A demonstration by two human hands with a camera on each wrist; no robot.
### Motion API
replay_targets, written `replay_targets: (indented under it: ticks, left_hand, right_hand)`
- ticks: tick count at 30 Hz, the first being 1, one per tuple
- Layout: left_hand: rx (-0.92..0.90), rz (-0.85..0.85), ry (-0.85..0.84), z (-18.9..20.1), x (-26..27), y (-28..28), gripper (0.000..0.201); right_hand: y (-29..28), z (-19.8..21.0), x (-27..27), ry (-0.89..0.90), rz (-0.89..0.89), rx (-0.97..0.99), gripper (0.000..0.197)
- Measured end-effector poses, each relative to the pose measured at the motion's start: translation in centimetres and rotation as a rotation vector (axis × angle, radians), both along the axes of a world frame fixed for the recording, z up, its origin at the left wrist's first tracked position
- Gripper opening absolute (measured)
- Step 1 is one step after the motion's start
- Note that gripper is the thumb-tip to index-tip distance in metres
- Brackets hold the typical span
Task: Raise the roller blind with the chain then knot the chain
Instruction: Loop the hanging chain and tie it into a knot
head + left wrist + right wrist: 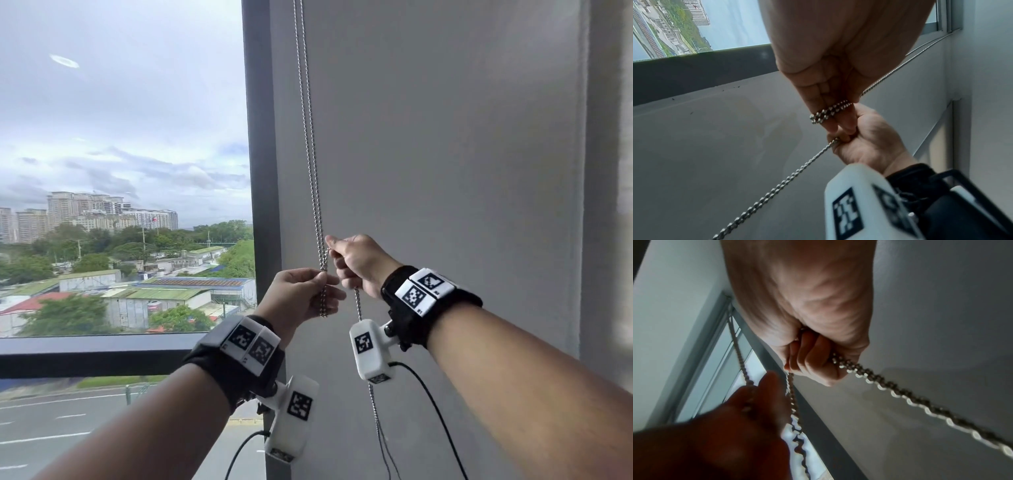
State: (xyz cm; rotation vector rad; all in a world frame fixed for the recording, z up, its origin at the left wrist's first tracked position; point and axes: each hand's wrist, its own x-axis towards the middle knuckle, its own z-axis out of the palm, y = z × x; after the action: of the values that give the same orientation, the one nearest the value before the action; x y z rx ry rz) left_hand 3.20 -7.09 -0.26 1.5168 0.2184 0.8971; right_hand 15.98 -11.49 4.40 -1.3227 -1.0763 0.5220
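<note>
A metal bead chain (310,144) hangs in two strands down the left edge of the lowered grey roller blind (445,137). My left hand (325,279) pinches both strands, and a short loop dangles under its fingers. Just above and to the right, my right hand (339,255) is a fist gripping the chain, whose lower run (375,411) drops from it toward the floor. In the left wrist view the chain (830,112) lies doubled across the left fingers (818,97). In the right wrist view the chain (900,394) leaves the right fist (818,356), with the blurred left hand (756,402) below.
A dark window frame (262,171) stands just left of the chain, with uncovered glass (120,137) and a dark rail (85,356) beyond. A wall edge (603,171) borders the blind on the right. Black cables (442,421) hang from the wrist cameras.
</note>
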Motion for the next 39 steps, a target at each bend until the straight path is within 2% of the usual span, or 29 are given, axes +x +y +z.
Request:
replay_targets:
  ticks: [3,6,9,14,18,22,25,28,34,36,39]
  left_hand:
    - [0.035,0.035,0.016,0.0,0.4,0.0,0.022]
    - [0.040,0.093,0.021,-0.1,0.9,0.2,0.020]
    - [0.016,0.155,0.023,0.1,1.2,0.5,0.015]
    - [-0.011,0.197,-0.012,1.1,1.4,0.6,0.007]
    - [-0.045,0.212,-0.057,1.9,1.3,0.4,0.004]
    - [-0.022,0.227,-0.024,2.2,1.3,1.1,0.023]
    - [-0.015,0.217,-0.019,2.6,1.2,0.9,0.013]
    - [-0.097,0.125,-0.070,2.9,1.3,0.4,0.006]
    - [-0.210,-0.048,-0.108,3.0,1.2,-0.1,0.021]
    - [-0.200,-0.016,-0.145,2.9,1.4,0.1,0.021]
    - [-0.154,0.145,-0.212,2.5,1.8,0.4,0.013]
  right_hand:
    - [-0.5,1.6,-0.8,-0.026,0.029,-0.057,0.029]
    - [-1.2,2.8,-1.2,0.022,0.090,-0.125,0.034]
    - [-2.3,3.7,-1.5,-0.020,0.150,-0.201,0.031]
    - [-2.9,3.7,-1.8,-0.186,0.084,-0.116,0.013]
    - [-3.2,4.0,-1.8,-0.230,0.071,-0.106,0.013]
    - [-3.5,4.4,-2.1,-0.255,0.080,-0.137,0.013]
    - [-3.4,4.4,-2.2,-0.233,0.068,-0.129,0.017]
    - [-3.1,4.3,-2.3,-0.194,0.032,-0.098,0.018]
    - [-2.4,4.1,-2.3,-0.122,-0.042,-0.063,0.025]
    - [-2.2,3.9,-2.3,-0.065,-0.035,-0.026,0.027]
    - [-2.0,3.6,-2.5,-0.047,-0.051,0.013,0.023]
